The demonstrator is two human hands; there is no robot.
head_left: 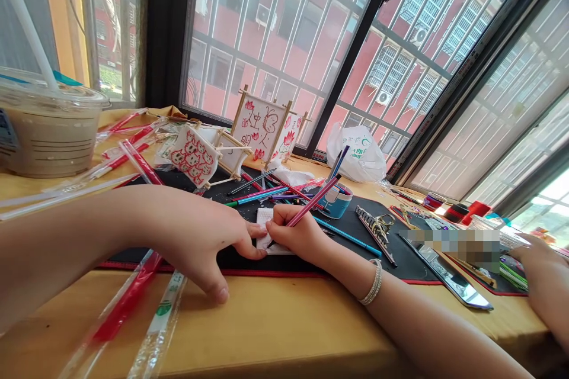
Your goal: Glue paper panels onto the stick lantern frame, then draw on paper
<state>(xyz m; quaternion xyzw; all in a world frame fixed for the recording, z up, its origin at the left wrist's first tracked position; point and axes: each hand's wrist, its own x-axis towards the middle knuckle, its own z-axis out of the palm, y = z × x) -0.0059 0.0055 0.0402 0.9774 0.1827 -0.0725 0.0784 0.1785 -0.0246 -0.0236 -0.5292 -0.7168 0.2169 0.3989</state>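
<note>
A pink marker (311, 201) slants toward 2 o'clock from the right hand's fingers (280, 219), over a small white paper square (263, 231) lying on a black desk mat (240, 260).

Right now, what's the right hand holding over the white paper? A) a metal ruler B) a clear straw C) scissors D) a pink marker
D: the right hand grips a pink marker, pointing down at the small white paper.

Plastic drink cup (53, 136) beside paper lanterns (262, 124)
</note>
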